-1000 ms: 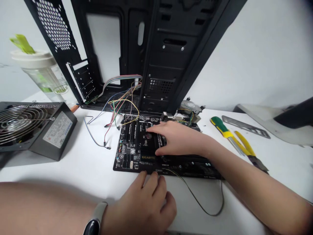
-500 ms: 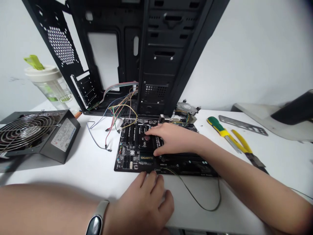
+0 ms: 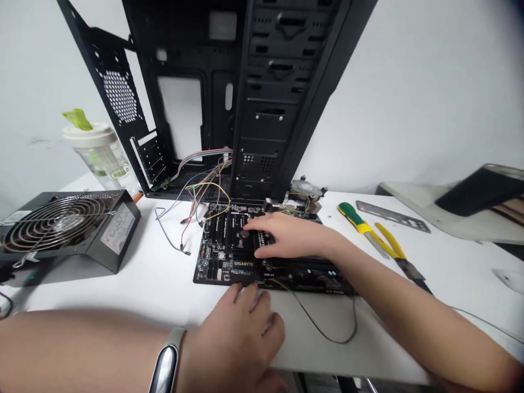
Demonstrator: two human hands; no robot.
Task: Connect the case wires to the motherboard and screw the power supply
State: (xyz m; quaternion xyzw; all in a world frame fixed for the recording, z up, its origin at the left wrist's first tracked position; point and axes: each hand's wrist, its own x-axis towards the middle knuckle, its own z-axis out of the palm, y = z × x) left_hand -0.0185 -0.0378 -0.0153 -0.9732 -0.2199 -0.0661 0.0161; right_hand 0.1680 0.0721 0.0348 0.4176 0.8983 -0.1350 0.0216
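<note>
The motherboard (image 3: 226, 262) lies on the worktop (image 3: 164, 289) before the upright case (image 3: 266, 131). The right hand (image 3: 292, 236) spreads over it, thumb and fingers parted rather than clasping — probably steadying it — while the left hand (image 3: 239, 330) curls at its near edge; whether that grip pinches the board cannot be told.

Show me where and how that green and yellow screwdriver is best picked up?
Probably by its thick handle, from above and slightly from the left, gripping across its width. The screwdriver lies flat, and the handle is far fatter than the thin shaft. Yellow-handled pliers run close beside the shaft, and a flat metal plate lies right of the handle.
</note>
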